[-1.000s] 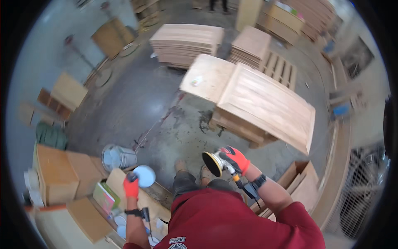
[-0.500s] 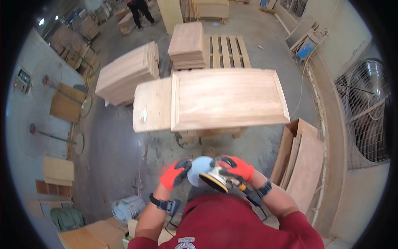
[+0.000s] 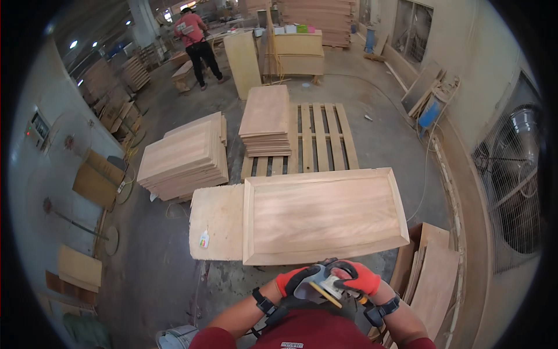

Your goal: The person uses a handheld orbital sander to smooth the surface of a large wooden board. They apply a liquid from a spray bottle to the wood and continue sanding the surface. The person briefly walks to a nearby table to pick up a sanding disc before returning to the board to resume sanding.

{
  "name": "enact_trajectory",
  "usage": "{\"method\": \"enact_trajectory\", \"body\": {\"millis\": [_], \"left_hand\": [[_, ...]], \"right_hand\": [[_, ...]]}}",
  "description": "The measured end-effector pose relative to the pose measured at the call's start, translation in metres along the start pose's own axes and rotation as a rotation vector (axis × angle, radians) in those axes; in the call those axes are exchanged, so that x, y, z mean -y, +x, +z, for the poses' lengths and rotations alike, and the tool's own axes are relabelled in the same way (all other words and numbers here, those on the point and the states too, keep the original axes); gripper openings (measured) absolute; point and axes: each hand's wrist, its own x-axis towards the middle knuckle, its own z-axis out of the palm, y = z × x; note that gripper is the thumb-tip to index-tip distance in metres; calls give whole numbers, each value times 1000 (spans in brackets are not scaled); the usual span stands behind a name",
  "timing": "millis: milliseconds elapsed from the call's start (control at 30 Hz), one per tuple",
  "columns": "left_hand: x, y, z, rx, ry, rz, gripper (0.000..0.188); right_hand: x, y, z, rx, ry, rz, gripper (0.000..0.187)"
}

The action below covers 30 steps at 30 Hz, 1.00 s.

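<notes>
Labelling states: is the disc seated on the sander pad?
Not seated: left hand holds the disc angled away from the yellow-edged pad.

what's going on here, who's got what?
A person's gloved left hand holds a thin grey-blue disc close to the yellow-edged pad of a sander in the right hand; whether disc and pad touch is unclear. Just beyond the hands lies a framed wooden panel, with a plain board at its left end. A co-worker stands farther back.
</notes>
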Motion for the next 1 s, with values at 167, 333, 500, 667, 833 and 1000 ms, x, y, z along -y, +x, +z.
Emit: {"method": "enact_trajectory", "body": {"millis": [167,333,500,667,833,1000], "left_hand": [[-42,40,-21,71,-320,113,73],[-62,72,-25,14,-510,287,79],[-70,72,-14,-106,-425,386,91],[-70,85,8,-64,-467,430,93],[-74,97,27,-118,-514,429,91],[-71,114,33,-116,-594,439,84]], "right_hand": [[-1,-12,-40,-343,274,22,47],[-7,-9,-76,-502,153,-38,60],[39,26,-66,-398,-216,-308,80],[48,47,-62,-366,-439,-454,83],[46,55,-69,-312,-508,-473,83],[32,56,-70,-364,-521,-434,82]]}}
